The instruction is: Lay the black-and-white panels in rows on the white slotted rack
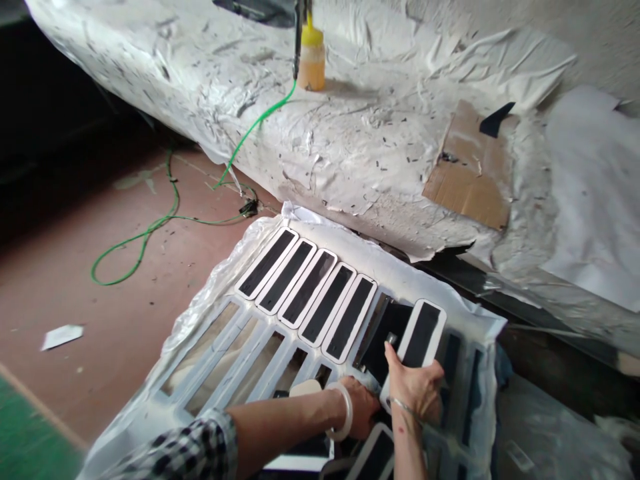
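My right hand (417, 390) grips the lower end of a white-framed black panel (423, 333), thumb on its left side and fingers on its right. My left hand (359, 407), with a white bangle on the wrist, reaches down just left of it; its fingers are hidden. Similar white-framed panels (267, 263) lie side by side in a row on a slotted, plastic-edged frame (235, 317). Further panels (375, 453) lie below my hands, partly covered by my wrists.
Behind the frame stands a table draped in wrinkled white covering (350, 153), bearing a yellow-capped bottle (311, 60) and a cardboard piece (470, 173). A green cord (145, 233) runs down to the reddish floor (130, 320), where a white scrap (63, 337) lies.
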Demonstrator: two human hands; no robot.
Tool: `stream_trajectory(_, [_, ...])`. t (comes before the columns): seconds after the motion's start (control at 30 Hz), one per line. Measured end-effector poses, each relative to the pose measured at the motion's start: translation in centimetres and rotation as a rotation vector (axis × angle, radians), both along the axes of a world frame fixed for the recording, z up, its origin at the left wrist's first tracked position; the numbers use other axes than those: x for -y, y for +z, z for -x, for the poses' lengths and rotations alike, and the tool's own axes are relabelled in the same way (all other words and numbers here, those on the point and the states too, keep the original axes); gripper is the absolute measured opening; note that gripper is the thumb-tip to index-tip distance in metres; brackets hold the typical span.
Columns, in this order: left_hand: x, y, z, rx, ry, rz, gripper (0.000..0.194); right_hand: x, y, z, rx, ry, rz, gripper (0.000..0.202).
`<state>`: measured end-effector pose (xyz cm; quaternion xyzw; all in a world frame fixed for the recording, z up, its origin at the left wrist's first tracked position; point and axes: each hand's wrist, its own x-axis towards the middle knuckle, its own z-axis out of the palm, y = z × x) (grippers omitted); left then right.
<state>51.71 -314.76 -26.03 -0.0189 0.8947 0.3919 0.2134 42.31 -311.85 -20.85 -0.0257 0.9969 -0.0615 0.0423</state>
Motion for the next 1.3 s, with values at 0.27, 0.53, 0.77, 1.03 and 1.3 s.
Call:
stream_trajectory(0.27, [2.2, -1.3, -1.6, -0.016, 0.188, 0.003, 0.027, 2.9, -4.7, 0.3, 0.101, 0.047, -0.044, 0.096])
stream_trajectory(0.53, [8.8, -4.3, -0.2, -0.336, 0.554, 0.096, 0.035, 3.6, -6.6, -1.3, 0.154, 0.172, -0.084, 0.070])
stream_trajectory(0.77, [9.2, -6.6, 2.8, -0.358, 0.257, 0.196, 0.059, 0.6, -6.1, 2.3, 0.372, 0.390, -0.051, 0.042])
stream_trajectory(1.03, [9.2, -6.1, 1.9, -0.331, 0.142, 0.313, 0.073, -6.6, -6.2, 3.3, 0.545, 0.512, 0.141, 0.046])
stream_trajectory(1.3, [8.4, -6.5, 1.9, -0.367, 0.148, 0.353, 0.071, -8.7, -2.9, 5.2, 0.642, 0.398, 0.499, 0.039])
